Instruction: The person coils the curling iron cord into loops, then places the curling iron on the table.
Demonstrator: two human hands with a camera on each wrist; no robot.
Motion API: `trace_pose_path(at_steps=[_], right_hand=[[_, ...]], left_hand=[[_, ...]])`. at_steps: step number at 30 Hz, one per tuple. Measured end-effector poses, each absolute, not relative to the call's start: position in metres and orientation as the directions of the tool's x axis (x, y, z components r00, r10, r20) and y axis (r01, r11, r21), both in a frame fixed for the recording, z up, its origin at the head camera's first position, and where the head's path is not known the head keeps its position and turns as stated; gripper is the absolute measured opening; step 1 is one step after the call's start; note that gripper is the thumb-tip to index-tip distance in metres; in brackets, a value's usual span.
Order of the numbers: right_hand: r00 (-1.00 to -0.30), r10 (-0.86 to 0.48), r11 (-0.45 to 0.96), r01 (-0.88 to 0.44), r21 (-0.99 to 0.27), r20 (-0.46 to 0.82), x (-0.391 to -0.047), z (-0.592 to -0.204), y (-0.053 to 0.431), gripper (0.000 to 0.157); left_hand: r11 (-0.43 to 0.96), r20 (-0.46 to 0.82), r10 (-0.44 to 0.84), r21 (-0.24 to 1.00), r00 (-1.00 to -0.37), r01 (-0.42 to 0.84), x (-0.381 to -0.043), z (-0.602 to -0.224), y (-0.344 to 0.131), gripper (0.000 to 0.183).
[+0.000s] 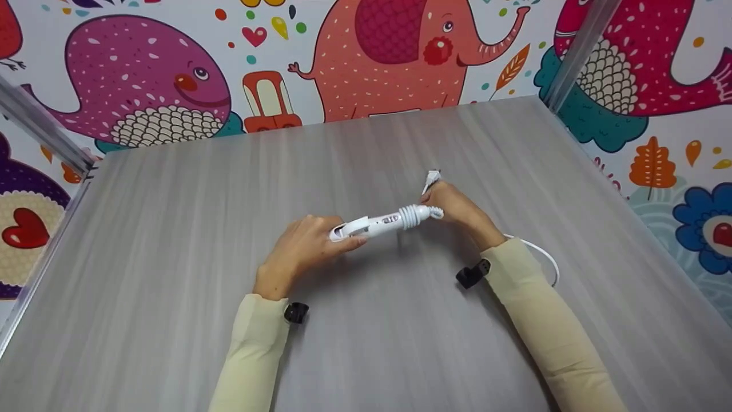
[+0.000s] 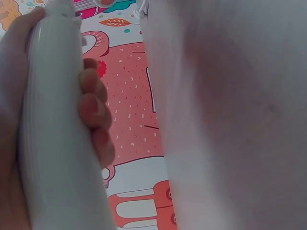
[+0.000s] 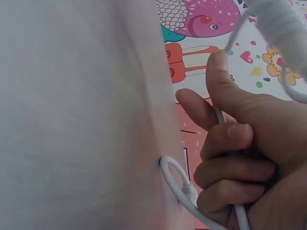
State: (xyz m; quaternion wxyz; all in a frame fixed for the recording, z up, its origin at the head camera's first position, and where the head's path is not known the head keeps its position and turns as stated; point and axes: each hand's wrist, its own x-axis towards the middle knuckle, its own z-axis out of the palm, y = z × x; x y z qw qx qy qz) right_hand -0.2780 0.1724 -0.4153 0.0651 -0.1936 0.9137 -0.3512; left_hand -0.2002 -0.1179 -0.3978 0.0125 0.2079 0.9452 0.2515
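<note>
A white hair iron [image 1: 380,225], wand-shaped with small buttons, is held slantwise above the table. My left hand [image 1: 309,243] grips its left part, and in the left wrist view the fingers [image 2: 93,110] curl round the thick white body [image 2: 57,120]. White cord [image 1: 409,217] is wound in several turns about the other end. My right hand [image 1: 457,209] holds the cord [image 3: 241,218], its lower fingers curled over it in the right wrist view. Just beyond that hand sticks out the white plug [image 1: 433,176]. A loop of cord [image 1: 546,254] hangs behind the right wrist.
The grey wood-grain table [image 1: 171,189] meets printed cartoon walls [image 1: 274,51] at the back and sides. Metal posts [image 1: 580,57] stand at the table's back corners. Black wrist devices [image 1: 473,273] sit at both sleeve cuffs.
</note>
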Motion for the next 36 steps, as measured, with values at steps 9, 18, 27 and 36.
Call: trace_pose_path(at_steps=[9,18,27,36], right_hand=[[-0.967,-0.244,0.73,-0.133,-0.67,-0.073,-0.271,-0.395,0.163,0.026],[-0.981,-0.185,0.737,-0.181,-0.652,0.063,-0.252,-0.376,0.148,0.03],[-0.929,-0.225,0.721,-0.361,-0.591,0.293,-0.24,-0.37,0.138,0.025],[-0.904,-0.289,0.696,-0.425,-0.579,0.316,-0.232,-0.367,0.13,0.023]], left_hand=[[0.778,-0.016,0.427,0.515,-0.904,0.359,-0.201,-0.399,-0.117,0.047],[0.793,-0.072,0.378,0.54,-0.923,0.282,-0.2,-0.398,-0.117,0.052],[0.843,-0.057,0.3,0.483,-0.952,0.237,-0.201,-0.393,-0.116,0.055],[0.885,-0.055,0.207,0.437,-0.977,0.163,-0.201,-0.386,-0.126,0.062]])
